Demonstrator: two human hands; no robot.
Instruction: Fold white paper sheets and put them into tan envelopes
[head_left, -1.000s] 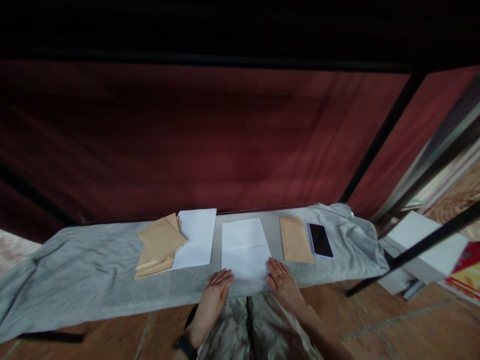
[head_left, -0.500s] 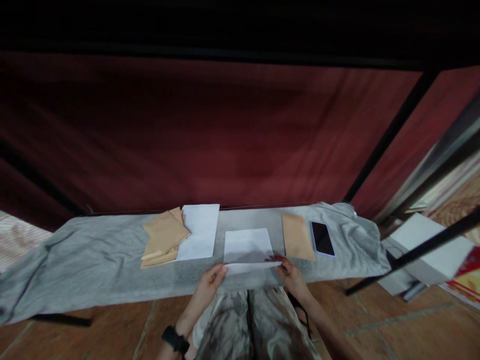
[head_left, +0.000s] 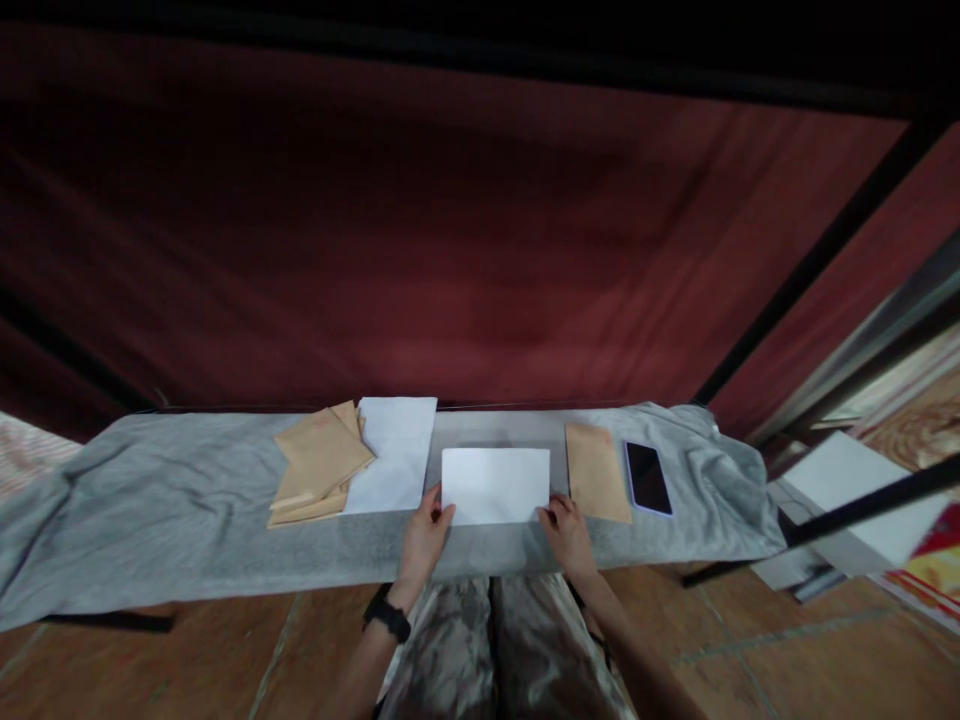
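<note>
A white sheet of paper (head_left: 495, 486) lies in front of me, its near part folded up over the far part so it looks like a short, wide rectangle. My left hand (head_left: 426, 534) pinches its near left corner, thumb and fingers closed at the edge. At the near right corner, my right hand (head_left: 566, 534) is closed on the same sheet in a similar pinch. Just right of the sheet rests a single brown envelope (head_left: 598, 472). Left of it lies a stack of white paper (head_left: 395, 455), partly covered by a pile of brown envelopes (head_left: 321, 460).
A phone (head_left: 649, 478) with a dark screen lies beyond the single envelope. Grey cloth (head_left: 187, 500) covers the narrow surface, with a dark red curtain (head_left: 465, 250) behind. Black metal bars (head_left: 810, 270) slant at both sides. A white box (head_left: 855, 495) stands at the right.
Both hands have moved the paper's near edge away from me and down, so the sheet is now doubled over. The view has shifted slightly.
</note>
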